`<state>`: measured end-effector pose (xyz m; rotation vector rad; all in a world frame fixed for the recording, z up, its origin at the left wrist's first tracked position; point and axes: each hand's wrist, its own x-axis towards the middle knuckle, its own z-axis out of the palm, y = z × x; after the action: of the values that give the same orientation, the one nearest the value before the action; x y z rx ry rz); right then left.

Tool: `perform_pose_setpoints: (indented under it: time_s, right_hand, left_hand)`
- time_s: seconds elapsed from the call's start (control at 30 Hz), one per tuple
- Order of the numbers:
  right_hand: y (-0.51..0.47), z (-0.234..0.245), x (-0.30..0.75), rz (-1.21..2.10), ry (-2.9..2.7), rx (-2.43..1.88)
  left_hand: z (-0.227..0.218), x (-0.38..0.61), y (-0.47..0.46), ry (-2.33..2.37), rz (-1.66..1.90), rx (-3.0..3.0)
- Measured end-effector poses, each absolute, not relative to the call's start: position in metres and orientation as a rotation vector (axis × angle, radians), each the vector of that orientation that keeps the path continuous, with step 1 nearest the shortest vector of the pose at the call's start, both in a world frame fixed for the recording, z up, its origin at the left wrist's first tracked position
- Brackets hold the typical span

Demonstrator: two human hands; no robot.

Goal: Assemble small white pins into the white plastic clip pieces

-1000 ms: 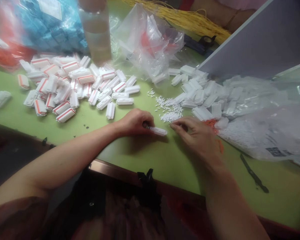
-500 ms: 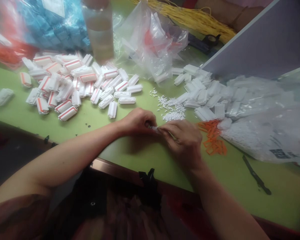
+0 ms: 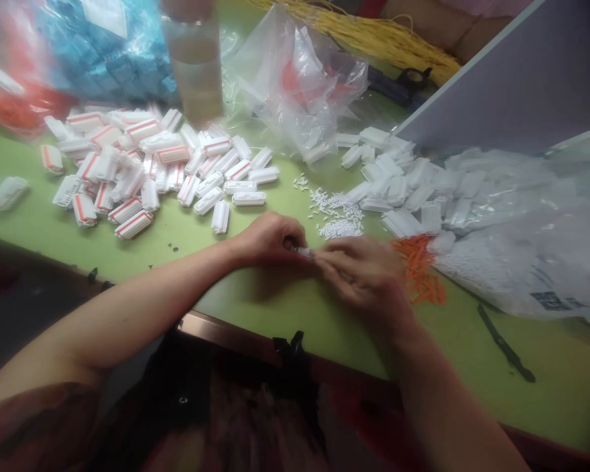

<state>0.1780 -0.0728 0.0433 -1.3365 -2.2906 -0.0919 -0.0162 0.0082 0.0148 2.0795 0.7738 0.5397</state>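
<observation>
Over the table's middle, my left hand point(image 3: 273, 239) is closed around a small white plastic part point(image 3: 303, 251), most of it hidden by the fingers. My right hand point(image 3: 361, 269) has its thumb and fingers pinched together at the part's right end; whether they also grip a tinier piece cannot be made out. Just beyond the hands lies a scatter of tiny white pegs point(image 3: 341, 227). Orange flat strips point(image 3: 425, 288) lie beside my right hand. Beyond my left hand is a heap of white plastic blocks point(image 3: 174, 154), many with an orange stripe.
White housings point(image 3: 398, 187) are piled back right, against a clear bag point(image 3: 526, 262) of small white pieces. A dark blade-like tool point(image 3: 505, 344) lies at right. Behind stand a liquid-filled bottle point(image 3: 195, 65), a bag of blue pieces point(image 3: 122, 59) and a grey panel point(image 3: 516, 72).
My right hand has shifted slightly to the right and turned a little, its fingertips still at the white part. My left hand has hardly moved.
</observation>
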Motion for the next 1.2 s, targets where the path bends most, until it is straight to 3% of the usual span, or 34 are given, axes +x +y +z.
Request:
perform_pose_setpoints:
  time_s: [0.13,0.33,1.2]
  right_hand:
    - [-0.063,0.042,0.205,0.24,-1.889,-1.615]
    - [-0.053,0.04,0.236,0.319,-1.899,-1.998]
    - [-0.055,0.037,0.226,0.176,-2.182,-2.08]
  left_hand:
    - [0.015,-0.016,0.009,0.745,0.543,2.096]
    - [0.015,-0.016,0.008,0.749,0.566,2.112]
    - [0.019,-0.017,0.007,0.75,0.534,2.112]
